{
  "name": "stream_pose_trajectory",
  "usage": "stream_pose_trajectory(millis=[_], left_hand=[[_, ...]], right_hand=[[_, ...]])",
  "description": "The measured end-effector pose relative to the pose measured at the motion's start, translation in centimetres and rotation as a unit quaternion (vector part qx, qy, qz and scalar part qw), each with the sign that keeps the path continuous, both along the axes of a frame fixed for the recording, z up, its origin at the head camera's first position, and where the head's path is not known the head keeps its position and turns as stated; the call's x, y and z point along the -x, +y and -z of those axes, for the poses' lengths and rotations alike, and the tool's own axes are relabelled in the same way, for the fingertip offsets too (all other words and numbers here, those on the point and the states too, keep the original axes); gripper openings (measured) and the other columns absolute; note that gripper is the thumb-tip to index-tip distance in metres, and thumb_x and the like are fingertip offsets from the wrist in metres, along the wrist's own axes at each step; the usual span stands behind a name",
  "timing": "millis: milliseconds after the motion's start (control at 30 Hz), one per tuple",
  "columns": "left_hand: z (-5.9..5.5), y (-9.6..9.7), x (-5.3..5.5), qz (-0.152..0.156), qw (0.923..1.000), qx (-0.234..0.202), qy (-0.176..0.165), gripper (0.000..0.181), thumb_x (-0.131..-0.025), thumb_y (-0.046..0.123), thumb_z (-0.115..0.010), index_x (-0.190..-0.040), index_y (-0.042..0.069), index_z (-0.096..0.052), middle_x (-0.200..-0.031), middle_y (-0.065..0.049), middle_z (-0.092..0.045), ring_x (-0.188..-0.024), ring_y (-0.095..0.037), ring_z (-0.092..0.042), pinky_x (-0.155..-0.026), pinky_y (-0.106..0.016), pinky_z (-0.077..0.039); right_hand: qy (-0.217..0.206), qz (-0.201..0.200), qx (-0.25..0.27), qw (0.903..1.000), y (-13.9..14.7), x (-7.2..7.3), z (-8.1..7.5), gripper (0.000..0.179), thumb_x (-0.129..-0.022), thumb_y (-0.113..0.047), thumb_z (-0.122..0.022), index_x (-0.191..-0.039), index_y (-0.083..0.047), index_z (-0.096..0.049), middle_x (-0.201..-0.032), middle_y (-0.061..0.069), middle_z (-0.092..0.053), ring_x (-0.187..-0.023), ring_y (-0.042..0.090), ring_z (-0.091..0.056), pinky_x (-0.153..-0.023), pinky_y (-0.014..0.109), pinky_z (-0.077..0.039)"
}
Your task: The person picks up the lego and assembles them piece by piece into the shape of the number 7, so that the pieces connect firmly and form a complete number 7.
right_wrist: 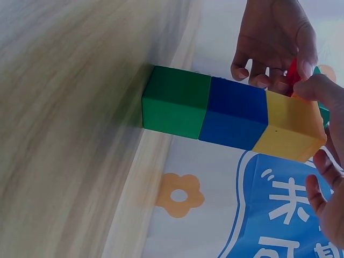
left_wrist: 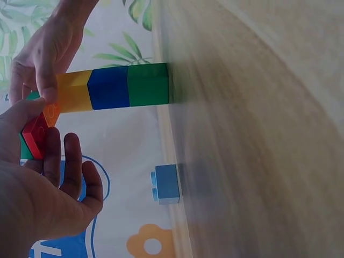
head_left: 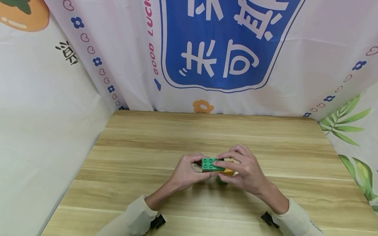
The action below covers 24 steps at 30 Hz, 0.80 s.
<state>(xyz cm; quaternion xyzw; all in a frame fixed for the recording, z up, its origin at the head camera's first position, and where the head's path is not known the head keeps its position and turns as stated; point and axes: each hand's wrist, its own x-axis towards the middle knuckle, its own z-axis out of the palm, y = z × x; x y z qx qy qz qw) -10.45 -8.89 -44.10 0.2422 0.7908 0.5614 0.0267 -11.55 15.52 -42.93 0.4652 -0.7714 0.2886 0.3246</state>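
A tower stands upright on the table: a green block (right_wrist: 176, 102) at the bottom, a blue block (right_wrist: 235, 113) over it, and a yellow block (right_wrist: 293, 126) above. At its top a studded green brick (head_left: 207, 166) juts out to the left. Beneath that brick show a red brick (left_wrist: 35, 137) and an orange piece (left_wrist: 51, 114). My left hand (head_left: 187, 172) pinches the red brick between thumb and fingers. My right hand (head_left: 246, 168) grips the yellow block at the top, one fingertip lying on the green brick. The fingers partly cover these upper pieces.
A small light blue brick (left_wrist: 167, 184) rests on the wooden table (head_left: 147, 137), apart from the tower. Behind the table hangs a printed white cloth (head_left: 133, 65), and more cloth (head_left: 38, 124) lines the left side.
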Motion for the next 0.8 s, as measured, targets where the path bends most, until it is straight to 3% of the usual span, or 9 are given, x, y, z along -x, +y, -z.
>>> stream_pose_trajectory(millis=[300,500,800], left_hand=[[-0.08,-0.27,0.09,0.007,0.9998,0.015,0.012,0.032,-0.085,0.016,-0.092,-0.115,0.011,-0.081,-0.106,-0.002,-0.081,-0.089,-0.005,-0.069,-0.084,-0.041,-0.064],[-0.11,-0.23,0.05,0.009,0.9996,0.023,0.015,0.034,-0.085,0.02,-0.093,-0.116,0.013,-0.081,-0.106,0.001,-0.08,-0.089,-0.005,-0.069,-0.084,-0.031,-0.061],[0.18,-0.16,0.1,0.009,0.9998,0.011,0.011,0.031,-0.085,0.018,-0.092,-0.115,0.013,-0.081,-0.105,0.0,-0.079,-0.089,-0.006,-0.069,-0.084,-0.04,-0.065]], right_hand=[[-0.073,0.006,-0.047,0.9962,0.52,-0.59,-0.86,0.028,-0.092,-0.037,-0.085,-0.117,-0.024,-0.083,-0.118,0.0,-0.079,-0.109,0.022,-0.063,-0.094,0.041,-0.054],[-0.076,0.003,-0.046,0.996,0.59,-0.67,-0.92,0.03,-0.087,-0.032,-0.09,-0.115,-0.024,-0.083,-0.117,-0.001,-0.079,-0.109,0.021,-0.064,-0.096,0.042,-0.054],[-0.075,0.002,-0.042,0.9963,0.49,-0.5,-0.75,0.027,-0.087,-0.03,-0.089,-0.114,-0.025,-0.083,-0.114,-0.002,-0.079,-0.105,0.019,-0.063,-0.092,0.04,-0.054]])
